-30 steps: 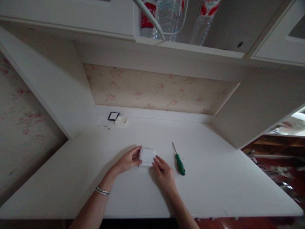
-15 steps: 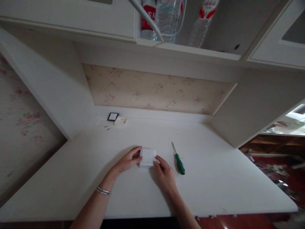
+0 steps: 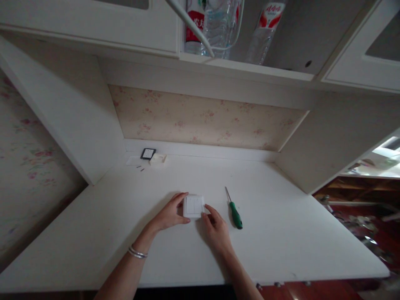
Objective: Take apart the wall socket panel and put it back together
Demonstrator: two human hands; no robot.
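A white wall switch (image 3: 194, 206), square with upright rocker panels, is between my two hands over the white desk. My left hand (image 3: 170, 212) spans its left side, fingers at the upper corner and thumb by the lower corner. On the right edge, my right hand (image 3: 216, 229) grips it with the fingertips and thumb. The underside of the switch is hidden. To the right lies a screwdriver (image 3: 235, 216) with a green handle, its shaft pointing away from me.
At the back left of the desk (image 3: 281, 246) lie a black-framed socket (image 3: 148, 153), an open cream box (image 3: 158, 159) and two small dark screws (image 3: 140, 168). Overhead, a cabinet shelf (image 3: 250, 68) holds plastic bottles (image 3: 218, 29), and a white rod (image 3: 190, 25) hangs in front.
My left thumb has moved from the switch's left face down to its lower corner. The switch now lies flatter to view, its front side less visible. My right hand stays nearly still.
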